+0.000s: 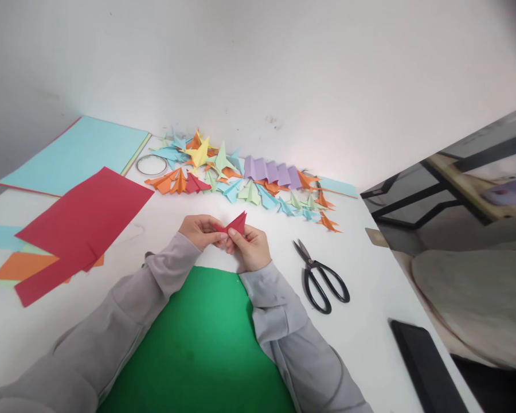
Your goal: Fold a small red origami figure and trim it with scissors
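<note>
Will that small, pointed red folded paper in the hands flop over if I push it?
The small, pointed red folded paper is probably light: just paper, pinched by the left hand and right hand. Its creased layers look fairly stiff, not floppy. Its thin upper point might bend if pushed.

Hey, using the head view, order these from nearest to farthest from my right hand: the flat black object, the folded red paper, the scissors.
From your right hand:
1. Folded red paper: held in it.
2. Scissors: lying to its right.
3. Flat black object: farther right, lower in the picture.
</note>
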Demonstrator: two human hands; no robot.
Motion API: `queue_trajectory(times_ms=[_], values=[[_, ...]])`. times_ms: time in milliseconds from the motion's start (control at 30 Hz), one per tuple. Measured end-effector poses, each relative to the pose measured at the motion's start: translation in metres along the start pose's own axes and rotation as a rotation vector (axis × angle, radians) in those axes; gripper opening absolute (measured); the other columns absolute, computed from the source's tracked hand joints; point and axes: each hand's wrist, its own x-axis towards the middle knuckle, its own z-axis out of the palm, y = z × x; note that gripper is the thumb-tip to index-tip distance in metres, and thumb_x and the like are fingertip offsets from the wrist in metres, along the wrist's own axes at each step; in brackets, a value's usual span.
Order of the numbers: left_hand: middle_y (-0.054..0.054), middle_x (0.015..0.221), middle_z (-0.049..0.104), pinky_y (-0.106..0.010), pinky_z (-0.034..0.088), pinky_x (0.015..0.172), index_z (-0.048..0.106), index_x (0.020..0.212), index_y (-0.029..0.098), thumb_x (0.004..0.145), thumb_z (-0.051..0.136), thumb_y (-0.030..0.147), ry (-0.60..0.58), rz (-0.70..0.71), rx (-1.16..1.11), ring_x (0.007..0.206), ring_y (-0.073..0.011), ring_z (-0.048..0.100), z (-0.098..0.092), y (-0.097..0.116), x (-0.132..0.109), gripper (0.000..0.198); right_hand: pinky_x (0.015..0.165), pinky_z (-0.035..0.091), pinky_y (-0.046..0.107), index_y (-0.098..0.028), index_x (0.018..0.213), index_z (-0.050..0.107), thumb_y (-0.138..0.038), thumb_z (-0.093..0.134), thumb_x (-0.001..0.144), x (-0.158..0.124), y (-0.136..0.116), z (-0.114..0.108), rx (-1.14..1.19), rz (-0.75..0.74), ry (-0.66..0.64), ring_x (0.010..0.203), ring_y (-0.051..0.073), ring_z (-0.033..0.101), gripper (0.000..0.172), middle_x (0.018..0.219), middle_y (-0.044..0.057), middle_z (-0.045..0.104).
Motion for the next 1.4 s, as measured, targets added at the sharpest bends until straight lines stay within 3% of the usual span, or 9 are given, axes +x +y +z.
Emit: queue_trajectory(times_ms=[367, 533, 700, 1033, 1267, 1400], values=[[-0.002, 0.046, 0.063, -0.024, 0.05, 0.044, 0.062, 0.064, 0.01, 0.04, 0.084, 0.028, -0.092, -0.053, -0.059, 0.039, -0.0118, 0.057, -0.002, 0.001, 0.003, 0.037, 0.035, 0.036, 0.02, -0.016, 0.057, 0.058, -0.045, 0.069, 0.066, 0.0, 0.005, -0.004, 0.033, 0.0, -0.09, 0.034, 0.007, 0.047, 0.033, 0.045, -0.002, 0.058], [-0.001, 0.045, 0.063, -0.024, 0.051, 0.045, 0.062, 0.067, 0.01, 0.042, 0.084, 0.026, 0.018, -0.079, -0.079, 0.04, -0.0114, 0.058, -0.003, 0.005, 0.001, 0.037, 0.037, 0.039, 0.022, -0.015, 0.06, 0.06, -0.053, 0.063, 0.069, 0.002, 0.003, -0.002, 0.148, 0.015, -0.011, 0.038, 0.01, 0.052, 0.039, 0.049, 0.001, 0.061], [-0.001, 0.049, 0.064, -0.024, 0.051, 0.048, 0.062, 0.07, 0.01, 0.042, 0.084, 0.022, 0.081, -0.075, -0.209, 0.047, -0.0122, 0.06, -0.006, 0.006, 0.004, 0.038, 0.038, 0.042, 0.025, -0.016, 0.073, 0.06, -0.064, 0.06, 0.062, 0.005, -0.002, -0.002, 0.27, 0.059, 0.06, 0.039, 0.014, 0.056, 0.049, 0.051, 0.002, 0.063], [-0.003, 0.048, 0.064, -0.022, 0.051, 0.046, 0.063, 0.068, 0.009, 0.037, 0.085, 0.018, 0.016, -0.183, -0.313, 0.046, -0.0125, 0.061, -0.002, -0.002, 0.005, 0.04, 0.033, 0.031, 0.021, -0.016, 0.048, 0.054, -0.05, 0.06, 0.073, -0.001, 0.005, 0.0, 0.032, -0.006, 0.03, 0.031, 0.008, 0.044, 0.043, 0.04, -0.001, 0.053], [-0.003, 0.05, 0.065, -0.026, 0.053, 0.047, 0.063, 0.069, 0.008, 0.041, 0.085, 0.024, -0.052, -0.196, -0.247, 0.047, -0.0141, 0.062, -0.003, -0.002, 0.005, 0.039, 0.03, 0.021, 0.021, -0.018, 0.043, 0.05, -0.052, 0.061, 0.071, 0.0, 0.006, -0.002, -0.026, -0.007, 0.066, 0.028, 0.005, 0.033, 0.046, 0.034, -0.004, 0.046], [-0.002, 0.049, 0.063, -0.024, 0.052, 0.046, 0.063, 0.067, 0.009, 0.051, 0.08, 0.031, -0.03, -0.155, -0.201, 0.045, -0.0124, 0.06, -0.002, 0.003, 0.003, 0.033, 0.03, 0.022, 0.022, -0.018, 0.041, 0.05, -0.059, 0.057, 0.071, -0.001, 0.001, 0.001, 0.012, 0.035, 0.077, 0.027, 0.006, 0.034, 0.051, 0.032, -0.002, 0.046]])
